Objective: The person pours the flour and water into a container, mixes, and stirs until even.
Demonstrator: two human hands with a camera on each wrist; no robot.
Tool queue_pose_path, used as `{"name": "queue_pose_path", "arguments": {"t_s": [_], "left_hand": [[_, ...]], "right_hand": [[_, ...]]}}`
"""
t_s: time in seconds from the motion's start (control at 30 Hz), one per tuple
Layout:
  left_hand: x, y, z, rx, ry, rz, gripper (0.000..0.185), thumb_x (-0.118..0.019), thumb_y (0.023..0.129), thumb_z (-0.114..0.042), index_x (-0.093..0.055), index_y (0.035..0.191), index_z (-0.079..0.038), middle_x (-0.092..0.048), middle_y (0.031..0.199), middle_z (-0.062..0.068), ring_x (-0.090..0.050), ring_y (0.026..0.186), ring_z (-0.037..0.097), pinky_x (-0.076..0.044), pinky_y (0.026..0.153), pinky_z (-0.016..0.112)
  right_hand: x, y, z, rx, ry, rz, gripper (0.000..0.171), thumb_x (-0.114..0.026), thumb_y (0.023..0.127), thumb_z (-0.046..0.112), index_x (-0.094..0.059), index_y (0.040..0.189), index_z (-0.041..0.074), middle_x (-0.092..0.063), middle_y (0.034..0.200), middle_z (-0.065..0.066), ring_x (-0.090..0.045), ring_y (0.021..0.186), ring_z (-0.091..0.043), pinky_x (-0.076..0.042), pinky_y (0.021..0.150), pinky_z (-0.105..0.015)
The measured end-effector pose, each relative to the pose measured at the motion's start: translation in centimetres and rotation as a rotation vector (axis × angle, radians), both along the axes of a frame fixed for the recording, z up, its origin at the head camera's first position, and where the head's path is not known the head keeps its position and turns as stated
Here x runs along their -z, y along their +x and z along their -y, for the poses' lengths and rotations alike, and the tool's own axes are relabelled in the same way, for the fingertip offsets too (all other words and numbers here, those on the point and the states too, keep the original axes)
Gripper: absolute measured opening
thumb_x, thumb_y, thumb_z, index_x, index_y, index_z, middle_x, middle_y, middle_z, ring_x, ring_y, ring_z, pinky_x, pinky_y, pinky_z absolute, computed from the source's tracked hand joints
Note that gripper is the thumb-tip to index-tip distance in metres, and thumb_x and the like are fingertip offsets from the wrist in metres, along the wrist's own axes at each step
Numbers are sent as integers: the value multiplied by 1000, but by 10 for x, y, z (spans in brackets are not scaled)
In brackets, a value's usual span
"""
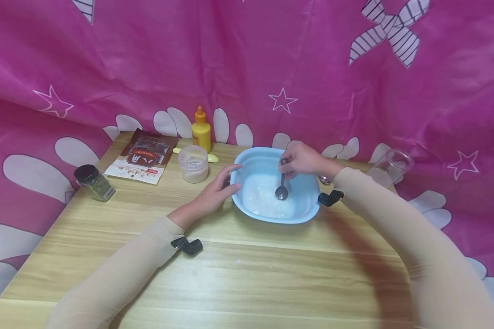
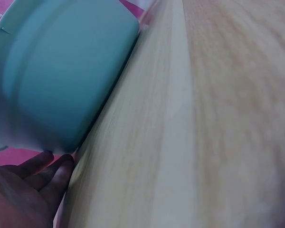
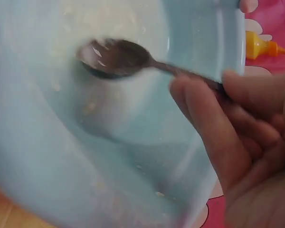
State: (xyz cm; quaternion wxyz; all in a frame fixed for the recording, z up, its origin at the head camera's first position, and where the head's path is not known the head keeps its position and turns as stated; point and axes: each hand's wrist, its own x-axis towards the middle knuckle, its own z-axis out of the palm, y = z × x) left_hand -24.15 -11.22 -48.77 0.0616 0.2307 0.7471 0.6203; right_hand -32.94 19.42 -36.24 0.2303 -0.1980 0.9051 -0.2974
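A light blue plastic basin [image 1: 247, 212] stands on the wooden table with a whitish layer and small pale bits on its bottom. My right hand [image 1: 299, 160] pinches the handle of a metal spoon [image 1: 281, 192] between thumb and fingers. In the right wrist view the spoon's bowl [image 3: 116, 58] is above the basin's bottom, slightly blurred; its contents are unclear. At the basin's left end my left hand [image 1: 215, 194] holds the rim, thumb over the edge. The left wrist view shows its fingers [image 2: 57, 183] against the outer wall, low near the table.
Left of the basin are a clear jar of pale powder [image 1: 195, 171], a yellow bottle [image 1: 201, 131], a yellow-handled utensil [image 1: 212, 158], a brown-and-white packet [image 1: 144, 157] and a black-lidded jar [image 1: 93, 183]. A clear glass [image 1: 391, 167] and another spoon [image 1: 324, 180] lie right. A pink curtain [image 1: 247, 68] hangs behind.
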Motion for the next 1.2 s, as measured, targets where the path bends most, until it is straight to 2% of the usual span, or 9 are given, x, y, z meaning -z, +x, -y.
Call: {"name": "queue_pose_path", "arguments": {"t_s": [0.13,0.17,0.37,0.43,0.63,0.87,1.07,1.13,1.2], "left_hand": [[-1,-1,-1,2,2,1,59,-59,116,-25,-36,170,-19,-28,181,14,-39,161,44,-39,129,58],[-1,-1,-1,1,4,2,59,-59,116,-25,-37,170,-19,-28,181,14,-39,161,44,-39,128,58],[-1,-1,-1,3,9,7,58,-59,116,-25,-37,170,-19,-27,181,13,-39,161,45,-40,128,59],[-1,0,-1,1,7,12,58,-59,116,-26,-37,170,-20,-27,181,14,-39,161,45,-40,128,60],[-2,1,-1,7,9,13,59,-59,116,-26,-36,170,-19,-29,180,16,-41,159,45,-42,127,59],[0,1,0,-1,3,6,59,-59,116,-26,-36,170,-19,-28,181,16,-40,160,46,-40,128,60],[0,0,-1,4,16,7,59,-60,116,-24,-37,170,-19,-32,179,18,-44,157,45,-45,124,59],[0,-1,-1,5,19,4,59,-60,116,-23,-37,170,-19,-34,177,20,-46,156,46,-48,122,59],[1,0,-2,9,18,2,59,-59,116,-22,-36,170,-17,-33,177,21,-46,156,46,-48,122,60]], "right_hand": [[-1,5,4,-79,-30,129,10,-78,103,6,-80,107,-3,-79,93,-14,-84,88,-27,-70,84,-38],[0,5,5,-82,-39,133,10,-78,104,6,-79,107,-3,-79,93,-14,-84,89,-27,-70,84,-38],[2,1,13,58,-63,-76,8,-78,104,8,-81,104,0,-79,91,-12,-83,87,-22,-69,79,-32],[2,2,17,86,-71,-100,8,-79,104,9,-81,105,1,-79,94,-12,-84,88,-22,-69,80,-31],[4,7,26,38,-140,14,11,-80,104,10,-81,109,0,-80,103,-15,-84,93,-24,-69,87,-34],[1,11,24,-23,-27,-30,9,-79,104,10,-80,104,1,-79,91,-8,-83,85,-20,-69,84,-32],[7,22,33,-117,-107,154,17,-79,104,12,-80,113,-3,-81,96,-12,-84,92,-25,-69,88,-37],[9,23,37,-98,-145,138,19,-79,105,13,-79,116,-3,-81,99,-12,-84,93,-25,-69,89,-37],[11,21,39,-38,-165,78,18,-78,106,13,-79,116,-3,-81,99,-12,-84,92,-23,-69,88,-36]]}}
